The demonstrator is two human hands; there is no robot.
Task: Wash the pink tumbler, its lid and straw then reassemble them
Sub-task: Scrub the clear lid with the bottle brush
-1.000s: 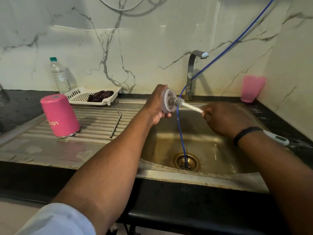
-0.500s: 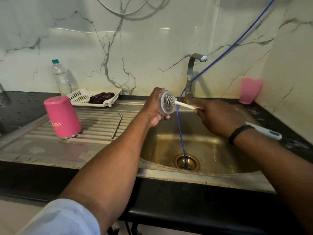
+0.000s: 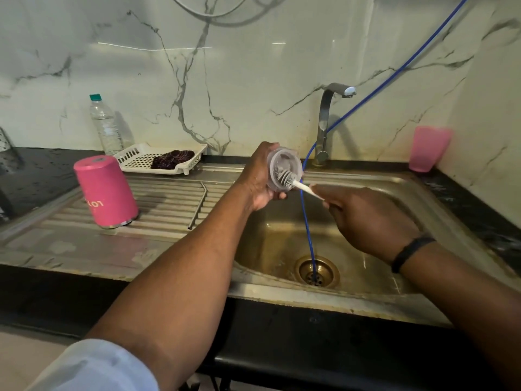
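clear plastic lid (image 3: 284,173), stainless steel sink (image 3: 366,193)

Sink basin (image 3: 282,235) is open below both hands, except for the blue hose (image 3: 306,221) that drops from upper right straight into the drain (image 3: 317,270), just between my left hand (image 3: 258,179) and right hand (image 3: 366,218). Faucet (image 3: 324,122) blocks the back edge. On the drainboard (image 3: 169,198): the pink tumbler (image 3: 105,191) upside down at left, the metal straw (image 3: 198,204) lying along the ribs, with a free lane between them. White tray (image 3: 135,159) and water bottle (image 3: 104,125) crowd the back left. Pink cup (image 3: 428,149) sits in the right corner.
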